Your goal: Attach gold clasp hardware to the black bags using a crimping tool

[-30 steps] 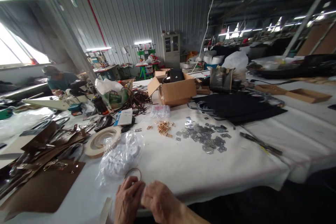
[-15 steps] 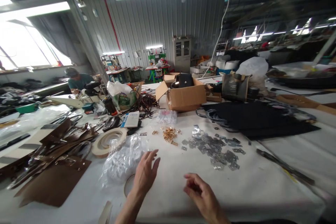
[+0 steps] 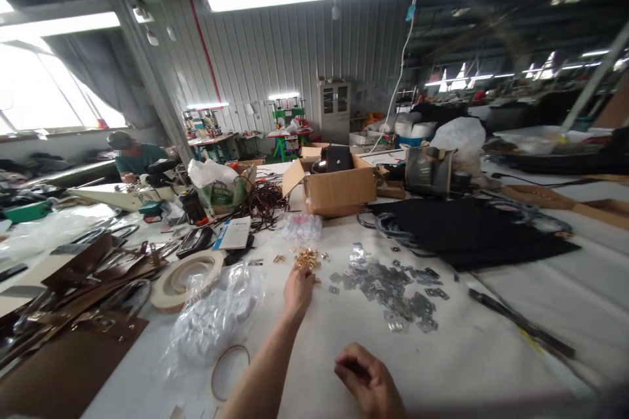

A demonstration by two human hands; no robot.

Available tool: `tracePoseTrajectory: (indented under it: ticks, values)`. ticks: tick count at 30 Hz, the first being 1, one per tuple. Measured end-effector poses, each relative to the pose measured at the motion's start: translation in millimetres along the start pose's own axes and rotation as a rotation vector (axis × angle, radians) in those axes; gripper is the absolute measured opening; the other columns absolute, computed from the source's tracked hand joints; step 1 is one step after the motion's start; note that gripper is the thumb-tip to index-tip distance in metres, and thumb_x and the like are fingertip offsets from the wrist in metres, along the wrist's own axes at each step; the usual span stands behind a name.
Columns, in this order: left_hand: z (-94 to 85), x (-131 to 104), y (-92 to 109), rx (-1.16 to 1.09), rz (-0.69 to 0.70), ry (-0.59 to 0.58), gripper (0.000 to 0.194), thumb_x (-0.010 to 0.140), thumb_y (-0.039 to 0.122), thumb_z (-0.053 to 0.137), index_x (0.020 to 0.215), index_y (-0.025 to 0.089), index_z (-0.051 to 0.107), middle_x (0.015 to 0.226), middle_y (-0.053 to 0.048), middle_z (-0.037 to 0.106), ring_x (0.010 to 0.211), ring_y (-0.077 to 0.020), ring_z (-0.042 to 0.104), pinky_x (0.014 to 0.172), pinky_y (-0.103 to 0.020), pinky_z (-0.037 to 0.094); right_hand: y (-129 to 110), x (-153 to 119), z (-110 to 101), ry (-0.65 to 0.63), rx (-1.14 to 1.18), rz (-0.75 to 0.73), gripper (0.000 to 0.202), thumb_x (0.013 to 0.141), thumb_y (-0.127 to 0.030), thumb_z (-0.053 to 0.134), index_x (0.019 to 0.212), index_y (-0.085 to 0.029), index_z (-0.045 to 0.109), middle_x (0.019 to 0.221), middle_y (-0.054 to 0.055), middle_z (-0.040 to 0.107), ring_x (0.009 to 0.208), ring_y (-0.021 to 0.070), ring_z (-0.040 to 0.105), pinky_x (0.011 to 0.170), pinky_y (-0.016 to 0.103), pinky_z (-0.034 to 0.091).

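My left hand point(image 3: 299, 291) is stretched forward over the white-covered table point(image 3: 314, 347), its fingertips at the near edge of a small pile of gold-coloured metal fittings point(image 3: 307, 256). Its fingers point down and close together, and whatever is between them is hidden. Nearer to me, my right hand point(image 3: 369, 380) hovers with fingers curled towards the thumb; I cannot make out anything in them. To the right of the gold pile lies a spread heap of flat silver metal plates point(image 3: 388, 285) with holes.
Left are a clear plastic bag of white pieces point(image 3: 211, 314), tape rolls point(image 3: 189, 278), a thin ring point(image 3: 230, 373) and brown panels point(image 3: 93, 366). Behind stands an open cardboard box point(image 3: 339, 191). Black fabric point(image 3: 472, 232) and a long dark tool point(image 3: 521, 321) lie right. A person point(image 3: 140, 157) sits far left.
My left hand has gone forward and right from beside the plastic bag to the gold fittings, its fingers closing together. My right hand stays low, still curled. The view has shifted slightly.
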State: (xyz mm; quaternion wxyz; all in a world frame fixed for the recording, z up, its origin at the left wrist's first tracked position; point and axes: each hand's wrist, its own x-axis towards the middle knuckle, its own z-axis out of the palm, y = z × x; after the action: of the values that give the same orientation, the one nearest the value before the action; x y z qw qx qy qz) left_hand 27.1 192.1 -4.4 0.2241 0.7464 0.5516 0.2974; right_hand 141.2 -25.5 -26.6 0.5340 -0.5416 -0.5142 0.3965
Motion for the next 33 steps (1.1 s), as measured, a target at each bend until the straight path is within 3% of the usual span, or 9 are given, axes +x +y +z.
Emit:
tracePoseTrajectory:
  ticks: [7,11,14,16,18,24,33]
  values:
    - [-12.3,-28,-17,-0.267,0.121,0.145,0.012,0.097,0.021,0.060,0.094,0.019,0.071,0.100,-0.007,0.069,0.092,-0.0183,0.067,0.087,-0.032,0.054,-7,-3,1,0.104,0.149,0.102,0.039,0.083,-0.058,0.078,0.087,-0.019,0.075,0.072,0.002,0.062,0.069,0.0171,0.056,0.065,0.027,0.049]
    - [-21.8,-77,-14,-0.428,0.159,0.154,0.013,0.098,0.028,0.063,0.095,0.019,0.072,0.109,-0.008,0.071,0.097,-0.0182,0.070,0.085,-0.029,0.059,-6,5,4,0.225,0.397,0.181,0.036,0.076,-0.050,0.088,0.092,-0.020,0.077,0.077,0.002,0.069,0.075,0.0172,0.062,0.072,0.027,0.053]
    - [-25.2,-124,-6,-0.527,0.176,0.115,0.012,0.096,0.030,0.068,0.093,0.020,0.075,0.110,-0.008,0.073,0.098,-0.0184,0.072,0.083,-0.028,0.061,-7,15,13,0.343,0.679,0.280,0.032,0.071,-0.040,0.093,0.093,-0.023,0.078,0.110,0.004,0.075,0.094,0.0166,0.067,0.081,0.025,0.056]
    - [-26.3,-149,0,-0.590,0.210,0.103,0.010,0.095,0.027,0.070,0.092,0.020,0.076,0.107,-0.007,0.074,0.095,-0.0182,0.073,0.081,-0.028,0.062,-8,19,19,0.335,0.845,0.350,0.029,0.069,-0.035,0.095,0.090,-0.022,0.079,0.123,0.004,0.074,0.102,0.0163,0.069,0.086,0.024,0.057]
    - [-26.7,-163,4,-0.623,0.263,0.108,0.006,0.094,0.024,0.072,0.092,0.019,0.076,0.102,-0.007,0.075,0.092,-0.0177,0.073,0.081,-0.029,0.061,-9,21,25,0.279,0.947,0.397,0.028,0.069,-0.031,0.095,0.091,-0.021,0.080,0.119,0.005,0.076,0.103,0.0160,0.070,0.088,0.024,0.058]
    - [-26.3,-170,6,-0.558,0.388,0.083,0.006,0.092,0.018,0.076,0.095,0.022,0.079,0.103,-0.006,0.077,0.098,-0.0185,0.074,0.091,-0.032,0.060,-8,19,35,0.208,1.081,0.463,0.033,0.072,-0.027,0.092,0.101,-0.017,0.080,0.103,0.004,0.078,0.098,0.0144,0.072,0.087,0.021,0.059]
    - [-21.4,-172,1,-0.491,0.486,0.164,0.008,0.094,0.018,0.073,0.099,0.022,0.078,0.104,-0.007,0.077,0.093,-0.0191,0.072,0.085,-0.034,0.062,-10,16,42,0.249,1.109,0.479,0.027,0.075,-0.023,0.089,0.100,-0.016,0.080,0.104,0.006,0.079,0.094,0.0150,0.074,0.083,0.021,0.061]
